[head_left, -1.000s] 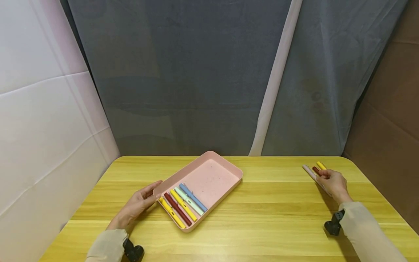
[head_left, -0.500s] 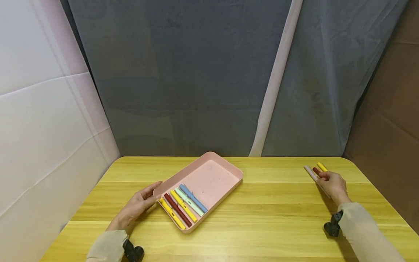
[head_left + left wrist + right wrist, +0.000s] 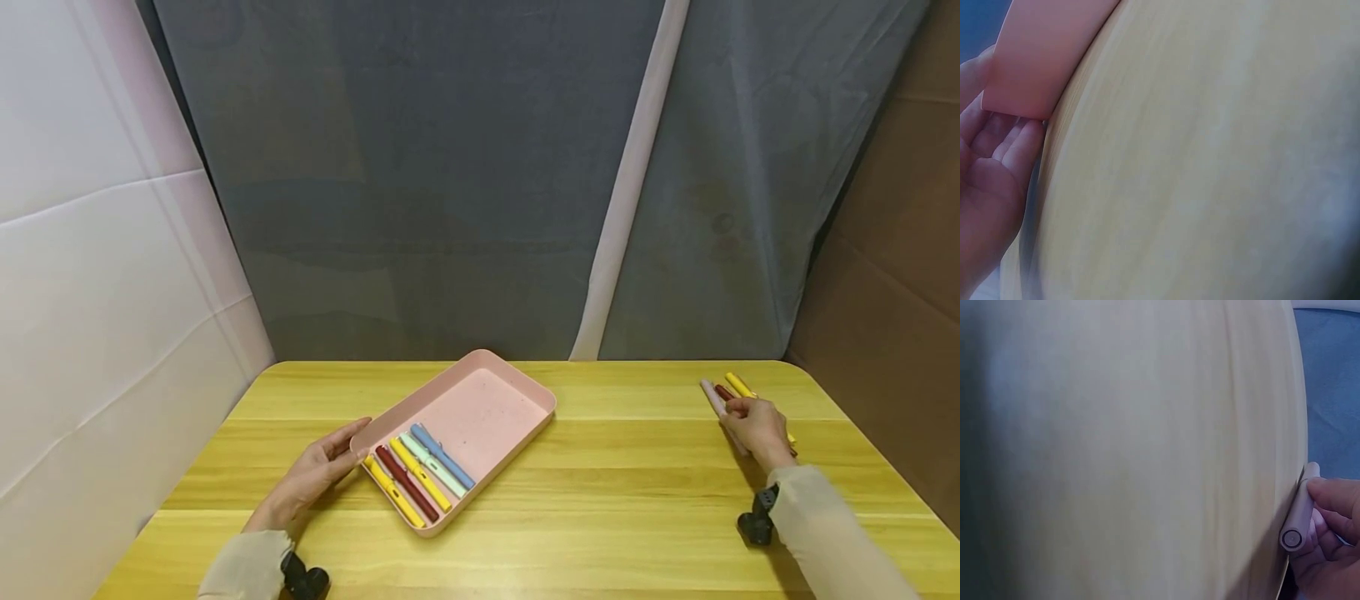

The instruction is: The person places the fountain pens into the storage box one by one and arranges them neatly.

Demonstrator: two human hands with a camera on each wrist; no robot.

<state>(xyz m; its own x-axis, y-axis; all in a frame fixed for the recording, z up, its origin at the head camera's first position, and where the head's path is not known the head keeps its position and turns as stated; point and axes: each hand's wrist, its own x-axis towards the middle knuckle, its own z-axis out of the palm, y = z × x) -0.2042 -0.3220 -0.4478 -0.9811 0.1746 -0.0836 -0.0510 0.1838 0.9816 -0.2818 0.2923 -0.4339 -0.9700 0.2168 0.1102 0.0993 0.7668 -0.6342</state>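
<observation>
My left hand (image 3: 311,475) holds the left corner of a pink tray (image 3: 517,379), thumb and fingers on either side of it. In the left wrist view the fingers (image 3: 1022,150) lie under the tray's lower edge. Several capped pens lie side by side in the tray's near end: a yellow pen (image 3: 393,490), a dark red pen (image 3: 407,483), another yellow pen (image 3: 421,475), a mint pen (image 3: 435,467) and a blue pen (image 3: 442,456). At the far right, my right hand (image 3: 757,429) pinches a pale pink pen (image 3: 1299,515) between thumb and fingers.
Beside the right hand lie a dark red pen (image 3: 723,392) and a yellow pen (image 3: 739,384), both partly covered by it. The wooden table (image 3: 600,500) ends at a grey curtain (image 3: 450,208). A white wall (image 3: 112,292) stands left, a brown one (image 3: 892,292) right.
The right hand has shifted slightly left, and more of the yellow pen shows behind it. The left hand and the tray stay in place.
</observation>
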